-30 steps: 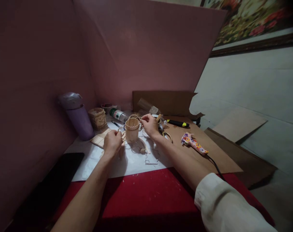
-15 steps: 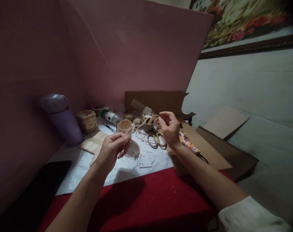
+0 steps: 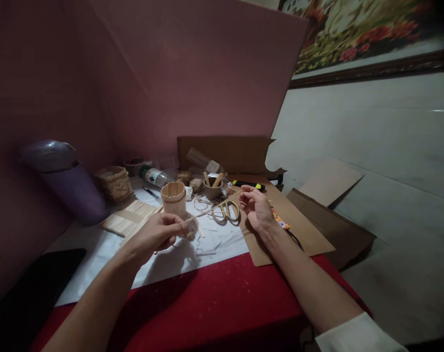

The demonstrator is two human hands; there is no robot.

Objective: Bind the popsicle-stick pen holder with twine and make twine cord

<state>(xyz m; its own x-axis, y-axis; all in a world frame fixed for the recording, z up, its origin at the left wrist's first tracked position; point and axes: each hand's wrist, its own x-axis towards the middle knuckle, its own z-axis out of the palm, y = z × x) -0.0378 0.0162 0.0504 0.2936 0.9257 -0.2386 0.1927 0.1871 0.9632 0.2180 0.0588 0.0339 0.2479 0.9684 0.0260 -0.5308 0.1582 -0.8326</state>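
Between my two hands a thin length of twine (image 3: 212, 209) stretches, slanting up to the right. My left hand (image 3: 159, 232) pinches its lower end, in front of a small wooden cup (image 3: 173, 198) with a scalloped rim. At the other end my right hand (image 3: 256, 208) closes its fingertips on the twine, over the edge of the cardboard. Gold-handled scissors (image 3: 225, 213) lie on the white sheet (image 3: 229, 242) behind the twine. Thin offcuts (image 3: 209, 249) are scattered on the sheet below it.
Craft sticks (image 3: 128, 217) and a carved wooden box (image 3: 115, 185) are at left, beside a purple bottle (image 3: 73, 188). Behind stand a grey pot (image 3: 213, 189) with sticks, twine balls (image 3: 196, 185) and a plastic bottle (image 3: 156, 176). Cardboard (image 3: 298, 237) covers the right side.
The view has shifted, so the table things sit further left. My right hand has come lower, and the twine now shows drawn out straight between both hands.
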